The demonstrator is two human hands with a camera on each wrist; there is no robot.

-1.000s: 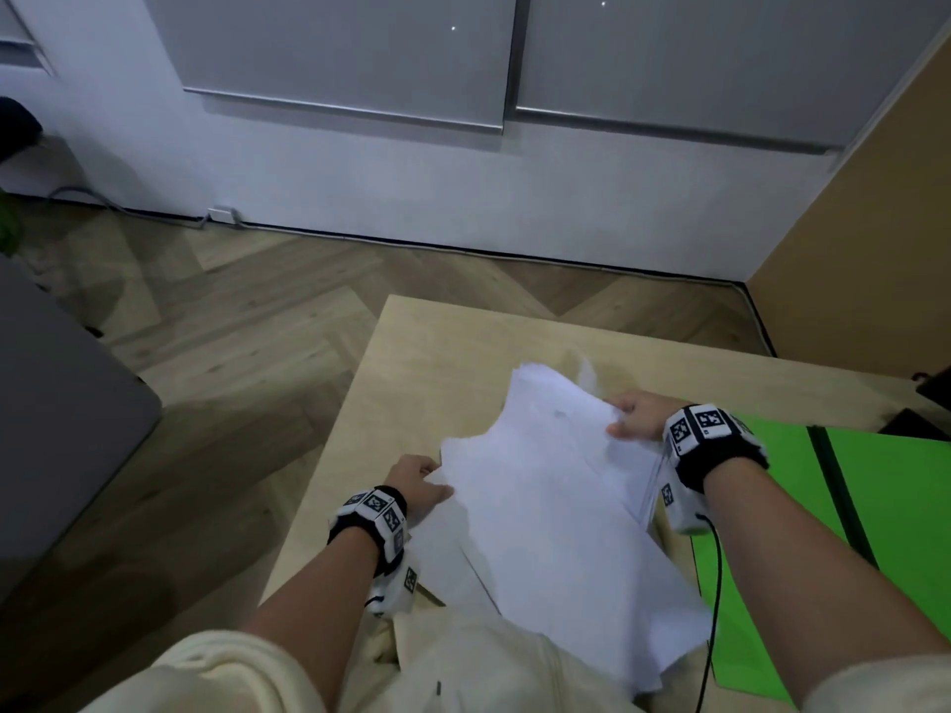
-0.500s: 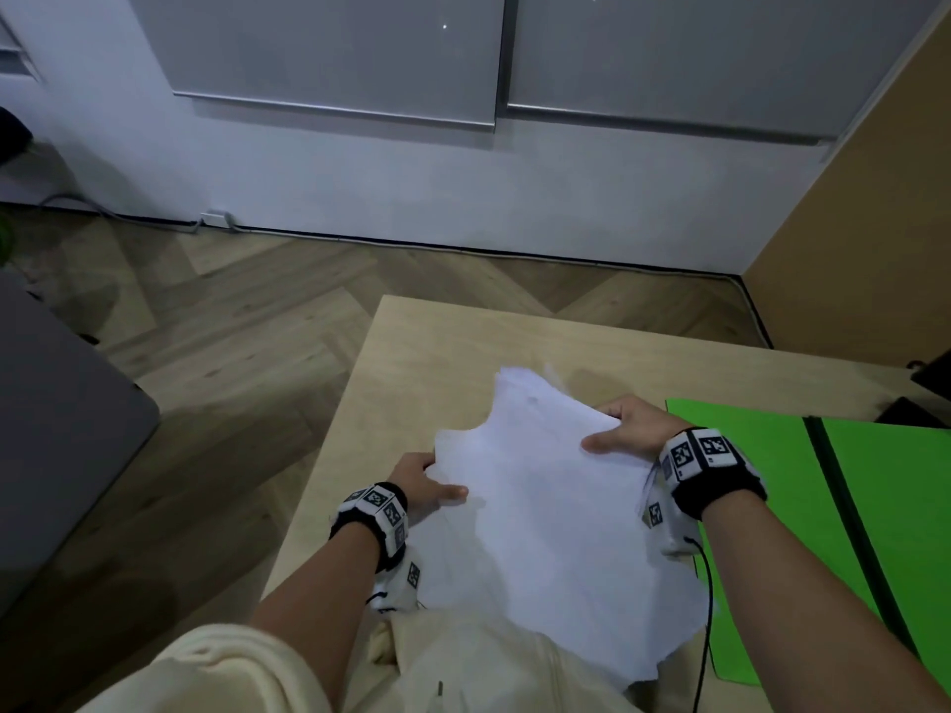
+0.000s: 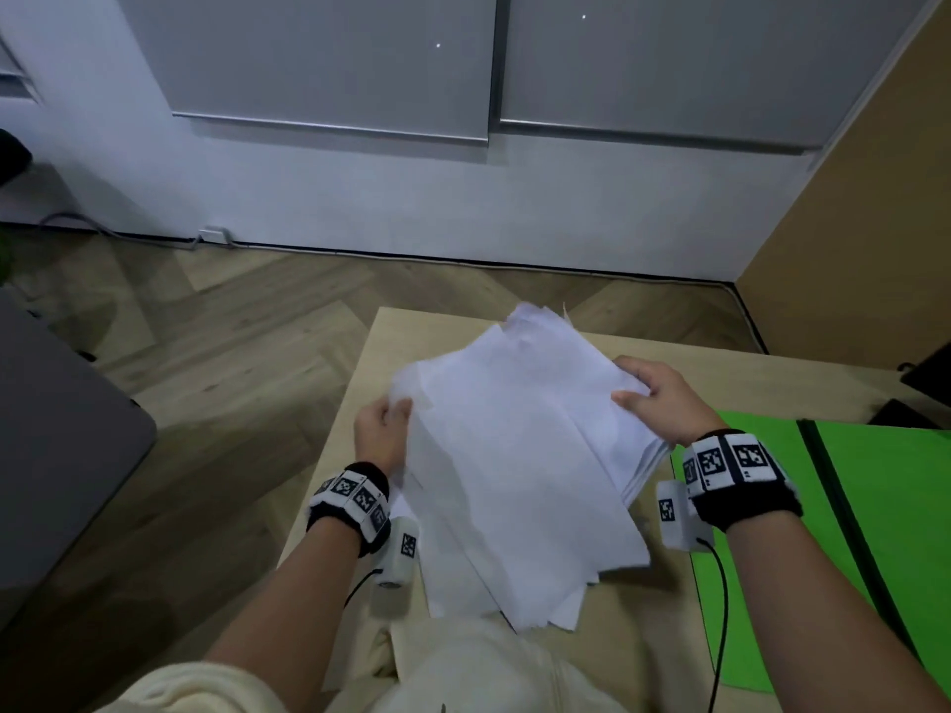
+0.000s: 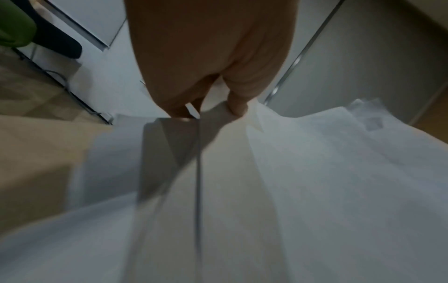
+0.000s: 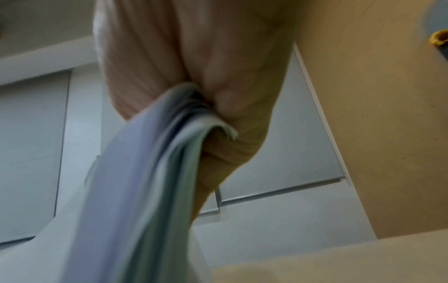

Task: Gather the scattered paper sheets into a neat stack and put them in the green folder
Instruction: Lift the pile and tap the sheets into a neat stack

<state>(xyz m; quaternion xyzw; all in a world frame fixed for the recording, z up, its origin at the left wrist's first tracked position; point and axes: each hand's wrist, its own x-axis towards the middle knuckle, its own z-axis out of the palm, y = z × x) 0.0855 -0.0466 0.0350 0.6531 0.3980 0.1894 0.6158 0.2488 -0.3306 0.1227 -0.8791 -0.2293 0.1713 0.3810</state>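
Observation:
A loose pile of white paper sheets (image 3: 520,465) is lifted off the wooden table (image 3: 375,383), its edges uneven and fanned. My left hand (image 3: 383,429) pinches the pile's left edge, thumb on top. In the left wrist view the fingers (image 4: 236,103) hold the paper sheets (image 4: 315,172) from the side. My right hand (image 3: 658,398) grips the right edge, thumb over the sheets. The right wrist view shows the bunched paper edges (image 5: 184,118) clamped in that hand (image 5: 218,99). The green folder (image 3: 885,532) lies open on the table to the right.
The table's left edge (image 3: 329,455) drops to a herringbone wood floor. A grey surface (image 3: 62,445) stands at far left. Dark objects (image 3: 926,373) sit at the table's far right. A brown partition (image 3: 864,239) rises on the right. A cable runs along the wall base.
Both hands have raised the pile off the table and tilted it up. The left hand moved up along the left edge; the sheets are drawn closer together.

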